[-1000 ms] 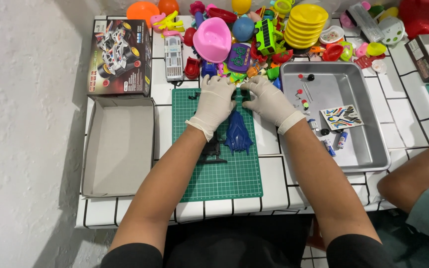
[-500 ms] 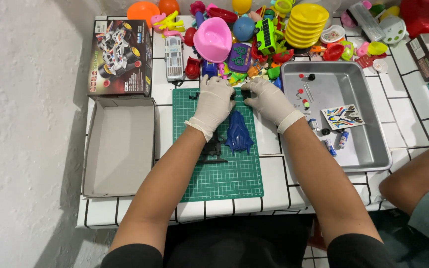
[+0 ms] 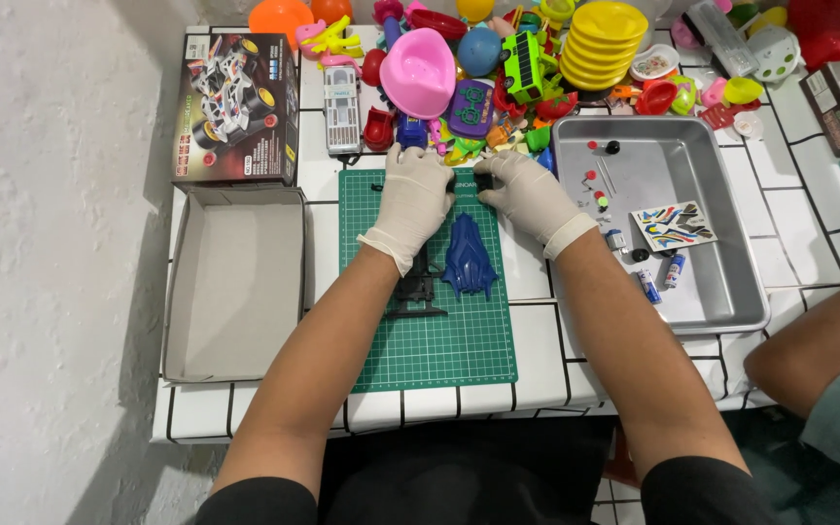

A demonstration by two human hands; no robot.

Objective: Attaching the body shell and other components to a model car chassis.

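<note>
A cutting mat (image 3: 439,331) lies mid-frame on the surface (image 3: 780,233), with an open box (image 3: 235,282) to its left and a metal tray (image 3: 731,301) to its right. A toy pile (image 3: 498,68) fills the upper frame behind the mat. A car body (image 3: 469,258) and chassis (image 3: 418,292) lie side by side on the mat.

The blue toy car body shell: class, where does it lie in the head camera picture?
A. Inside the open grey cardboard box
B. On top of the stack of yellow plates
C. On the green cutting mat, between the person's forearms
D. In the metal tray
C: the blue toy car body shell lies on the green cutting mat, just below the gloved left hand and right hand, beside a black chassis part.
</note>
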